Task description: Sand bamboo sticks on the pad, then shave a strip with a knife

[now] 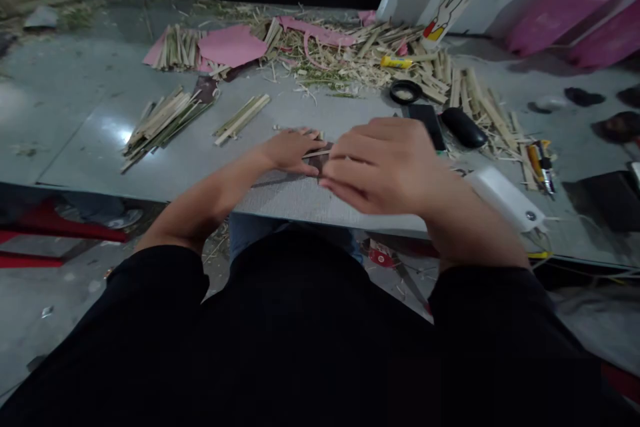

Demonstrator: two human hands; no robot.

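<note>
Near the front edge of the grey table (330, 203), my left hand (293, 150) presses down on a thin pale bamboo strip (319, 153) that lies over a dark brown piece (318, 164). My right hand (383, 167) is curled just to the right, with its fingers closed at the strip's right end. Whatever it grips is hidden by the fingers. Left of my hands lies a small group of split sticks (242, 120), and farther left a larger stick bundle (167, 120).
Shavings (325, 67) and pink paper (233, 45) line the back. A black ring-shaped object (405, 91), a phone (427, 125), a black mouse (464, 127), a white power strip (505, 197) and cutters (543, 163) lie right. A red stool (65, 233) stands lower left.
</note>
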